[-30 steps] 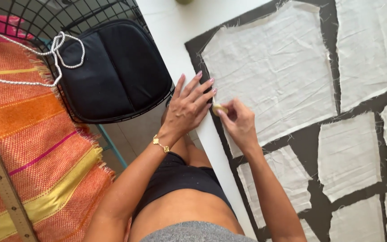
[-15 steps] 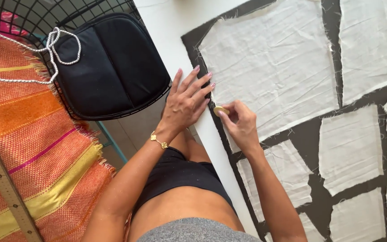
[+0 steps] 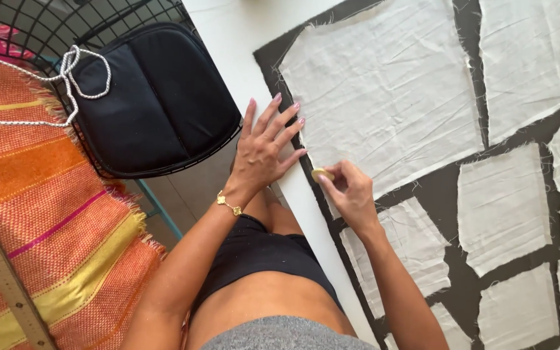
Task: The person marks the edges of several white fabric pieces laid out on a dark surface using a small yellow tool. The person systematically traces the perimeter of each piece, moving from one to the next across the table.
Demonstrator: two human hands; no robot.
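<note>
- Left hand (image 3: 264, 152) — centre of the frame, fingers spread wide and flat, holding nothing; fingertips press the near edge of the large pale fabric piece (image 3: 384, 97) where it meets the worktop (image 3: 241, 39) edge. A gold bracelet (image 3: 229, 205) sits at the wrist.
- Right hand (image 3: 351, 194) — just right of the left hand, fingers pinched closed on a small round yellow disc (image 3: 322, 174), which looks like tailor's chalk; the disc touches the lower left edge of the large pale piece.
- Dark fabric (image 3: 442, 188) — spread over the white worktop, right half of the frame, showing as bands between the pale pieces.
- Smaller pale fabric pieces (image 3: 503, 207) — laid apart from one another across the right and lower right, edges frayed.
- Black padded chair (image 3: 157, 97) — upper left, wire frame, with a white cord (image 3: 76, 71) lying over its corner.
- Orange striped woven rug (image 3: 40, 214) — left of the frame; a wooden ruler (image 3: 4, 279) lies diagonally at lower left.
- Risk, as judged: the loose pale piece could slip or wrinkle under the disc if the spread hand eases off, skewing any line; frayed threads might drag along; the dark fabric near the worktop edge could slide off.
- Packages, labels, signs: none visible anywhere in the frame.
</note>
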